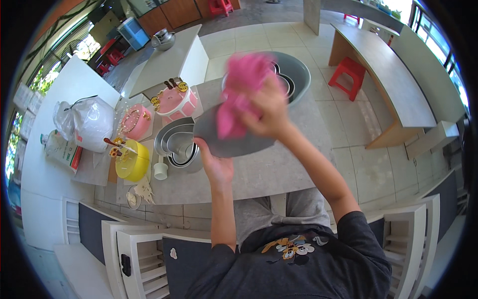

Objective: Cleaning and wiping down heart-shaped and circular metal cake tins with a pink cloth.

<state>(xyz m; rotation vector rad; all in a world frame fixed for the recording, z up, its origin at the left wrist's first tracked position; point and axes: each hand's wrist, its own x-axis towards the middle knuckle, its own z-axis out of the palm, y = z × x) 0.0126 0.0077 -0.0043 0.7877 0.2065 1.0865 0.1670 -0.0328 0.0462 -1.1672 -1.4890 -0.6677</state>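
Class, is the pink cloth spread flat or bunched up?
Bunched up: the pink cloth bulges from under the right hand, though blurred.

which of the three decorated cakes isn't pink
The yellow cylindrical cake, nearest the small white cup; the others, the small bead-topped pink cake and the larger pink-and-white cake, both show pink.

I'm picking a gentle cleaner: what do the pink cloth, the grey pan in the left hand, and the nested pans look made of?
Pink cloth: soft fabric, judging by its limp folds; blur hides the weave.
Grey pan: probably metal with a matte finish, from its smooth, dull grey surface.
Nested pans: likely thin bare metal, perhaps aluminium, given their silvery sheen and bright rims.
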